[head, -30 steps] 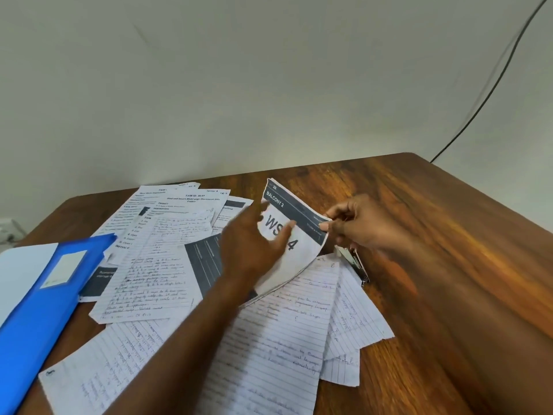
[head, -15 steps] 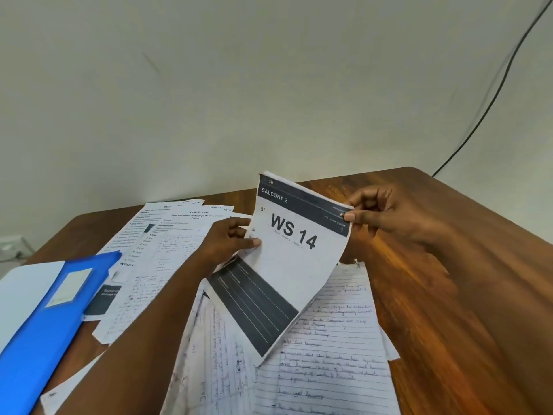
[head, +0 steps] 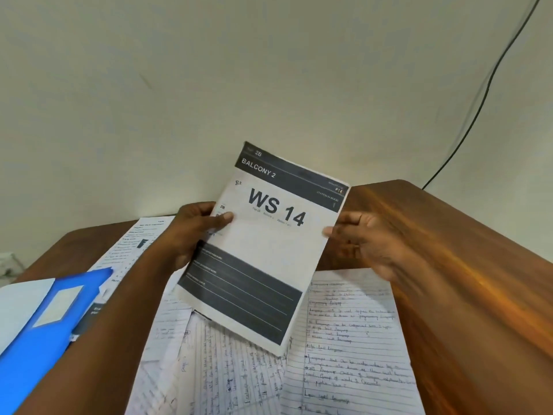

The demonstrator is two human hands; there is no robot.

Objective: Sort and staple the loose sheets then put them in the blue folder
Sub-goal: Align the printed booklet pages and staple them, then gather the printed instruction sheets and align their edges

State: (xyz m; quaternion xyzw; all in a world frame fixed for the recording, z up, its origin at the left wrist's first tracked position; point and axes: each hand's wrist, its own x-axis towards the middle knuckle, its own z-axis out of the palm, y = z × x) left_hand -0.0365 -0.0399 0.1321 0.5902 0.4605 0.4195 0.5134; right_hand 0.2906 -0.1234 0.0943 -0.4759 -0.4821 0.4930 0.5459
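I hold a printed sheet [head: 269, 250] marked "BALCONY 2" and "WS 14", with dark bands at top and bottom, upright above the table. My left hand [head: 194, 232] pinches its left edge, thumb on the front. My right hand [head: 368, 241] touches its right edge at mid height, fingers curled and blurred. Several handwritten lined sheets [head: 350, 339] lie scattered under it. More printed sheets [head: 140, 238] lie at the back left. The blue folder [head: 39, 333] lies at the left edge, with a pale label on its cover. No stapler shows.
The wooden table [head: 463, 280] runs off to the right under my right forearm. A black cable [head: 478, 100] hangs down the pale wall at the right. A white sheet [head: 18, 307] lies beside the folder at far left.
The "WS 14" sheet has been lifted off the pile and raised upright toward the camera. Both hands rose with it; the stapler seen earlier near my right hand is out of sight.
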